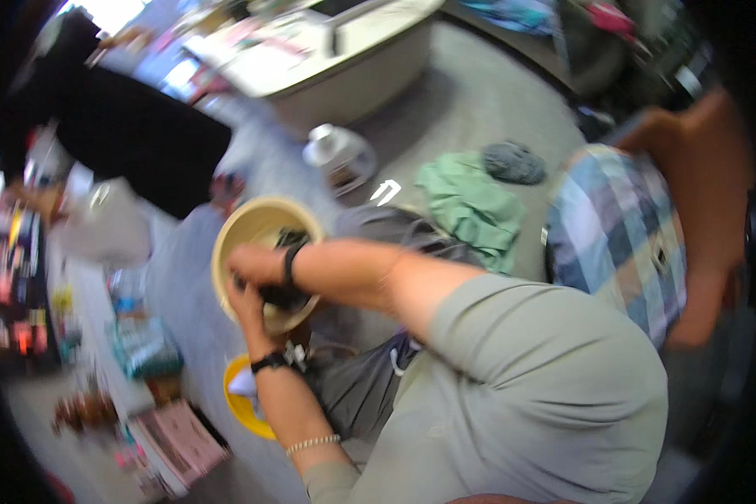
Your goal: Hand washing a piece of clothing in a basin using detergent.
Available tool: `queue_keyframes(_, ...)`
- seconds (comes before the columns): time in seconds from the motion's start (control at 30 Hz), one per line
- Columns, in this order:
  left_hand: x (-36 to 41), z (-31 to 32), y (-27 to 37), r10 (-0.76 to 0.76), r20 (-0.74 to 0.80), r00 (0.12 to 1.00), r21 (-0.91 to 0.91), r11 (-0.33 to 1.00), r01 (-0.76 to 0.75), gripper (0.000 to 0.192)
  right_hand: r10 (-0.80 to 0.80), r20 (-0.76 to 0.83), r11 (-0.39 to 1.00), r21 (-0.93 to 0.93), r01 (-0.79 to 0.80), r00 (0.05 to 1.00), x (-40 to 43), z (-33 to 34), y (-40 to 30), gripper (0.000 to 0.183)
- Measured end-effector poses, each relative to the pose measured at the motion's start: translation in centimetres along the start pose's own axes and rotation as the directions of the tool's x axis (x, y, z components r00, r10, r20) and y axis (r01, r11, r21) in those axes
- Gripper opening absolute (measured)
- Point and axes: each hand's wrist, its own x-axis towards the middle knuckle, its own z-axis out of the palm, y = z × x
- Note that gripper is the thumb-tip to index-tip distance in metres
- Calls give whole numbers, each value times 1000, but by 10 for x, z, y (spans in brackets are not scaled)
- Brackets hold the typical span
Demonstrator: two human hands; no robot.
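Observation:
A cream plastic bucket (227,236) stands before me by my knees, its mouth facing up at me. Inside it my right hand (258,264), with a black band at the wrist, grips a dark wet-looking cloth (283,296). My left hand (247,309) meets it at the bucket's near left side and seems closed on the same cloth. Blur hides the fingertips. Below the bucket, a yellow basin (232,403) with a pale cloth (244,382) in it is partly covered by my left forearm.
A white jug-like bottle (340,154) stands beyond the bucket. Green cloth (472,208) and a grey bundle (513,162) lie on the floor. A checked cushion (617,239) rests against a brown chair (709,220) at right. A white counter (353,69) curves across the back.

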Motion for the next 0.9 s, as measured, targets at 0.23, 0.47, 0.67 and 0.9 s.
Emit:
queue_keyframes(0.23,2,-27,67,62,-299,952,-63,994,-84,39,-124,81,987,114,114,989,37,-52,-39,38)
queue_keyframes(0.47,27,5,42,10,-6,1000,-168,986,-11,49,260,68,783,569,-251,963,16,-56,29,30)
queue_keyframes(0.67,33,-43,11,-219,241,946,353,927,125,42,372,82,899,217,-381,924,34,-2,21,41)
queue_keyframes(0.9,-27,-12,-12,-86,440,894,631,738,-239,99,-20,-23,838,-546,4,1000,-14,-20,22,66)
